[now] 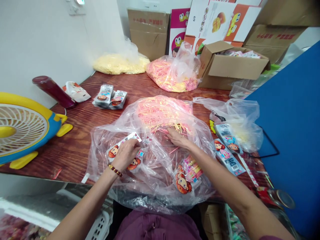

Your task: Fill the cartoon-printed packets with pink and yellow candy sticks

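Observation:
A large clear plastic bag (160, 170) lies spread in front of me, with a heap of thin pink and yellow sticks (162, 110) at its far end. My right hand (177, 137) reaches in at the near edge of the heap, touching the sticks; its fingertips are hidden among them. On the bag's left part, my left hand (127, 152) has its fingers curled closed on a printed packet (113, 151) with a cartoon red-haired face. Another such packet (134, 163) shows just beneath that hand. Below my right forearm lies a packet filled with sticks (186, 175).
Flat printed packets (228, 153) lie at right beside a blue panel (292, 110). Stacked packets (110, 96), a dark red bottle (53, 90) and a yellow-blue fan (27, 130) are at left. Behind stand a bag of sticks (170, 75), a yellow-filled bag (120, 64) and an open carton (235, 66).

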Demonstrator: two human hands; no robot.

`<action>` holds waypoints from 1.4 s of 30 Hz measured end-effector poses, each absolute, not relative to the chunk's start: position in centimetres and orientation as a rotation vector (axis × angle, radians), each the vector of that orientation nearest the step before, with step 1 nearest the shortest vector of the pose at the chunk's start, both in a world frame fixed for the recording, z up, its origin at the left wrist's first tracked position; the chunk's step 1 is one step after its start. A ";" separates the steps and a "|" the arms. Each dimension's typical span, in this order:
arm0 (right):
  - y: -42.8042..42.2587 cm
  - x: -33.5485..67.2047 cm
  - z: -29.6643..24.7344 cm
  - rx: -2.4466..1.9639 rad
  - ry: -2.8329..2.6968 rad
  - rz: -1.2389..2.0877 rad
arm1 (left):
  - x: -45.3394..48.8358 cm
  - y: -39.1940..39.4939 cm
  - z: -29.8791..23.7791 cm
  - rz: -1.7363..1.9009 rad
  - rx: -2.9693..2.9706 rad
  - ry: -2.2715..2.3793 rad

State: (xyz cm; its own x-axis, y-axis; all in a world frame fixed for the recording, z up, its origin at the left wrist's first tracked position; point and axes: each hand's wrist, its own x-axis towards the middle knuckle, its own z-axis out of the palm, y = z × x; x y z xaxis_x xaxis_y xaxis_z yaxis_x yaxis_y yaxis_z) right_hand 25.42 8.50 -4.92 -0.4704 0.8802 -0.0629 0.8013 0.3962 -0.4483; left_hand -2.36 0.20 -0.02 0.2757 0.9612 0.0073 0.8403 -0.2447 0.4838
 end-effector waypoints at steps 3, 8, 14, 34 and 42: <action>8.4 26.1 -5.2 -1.462 -2.406 0.700 | -2.0 -0.3 1.0 0.555 2.105 1.565; 7.9 26.3 -5.2 -1.169 -1.886 1.087 | -1.1 -0.7 2.4 0.779 1.973 1.449; 6.9 25.1 -5.9 -1.085 -1.492 1.311 | -0.3 -0.4 1.8 0.838 1.714 1.272; 6.9 24.3 -3.8 -0.998 -1.361 1.119 | 0.6 -0.5 2.4 0.944 1.357 1.169; 6.4 24.1 -6.3 -1.036 -1.322 1.252 | 0.3 -0.7 1.6 0.937 1.311 1.157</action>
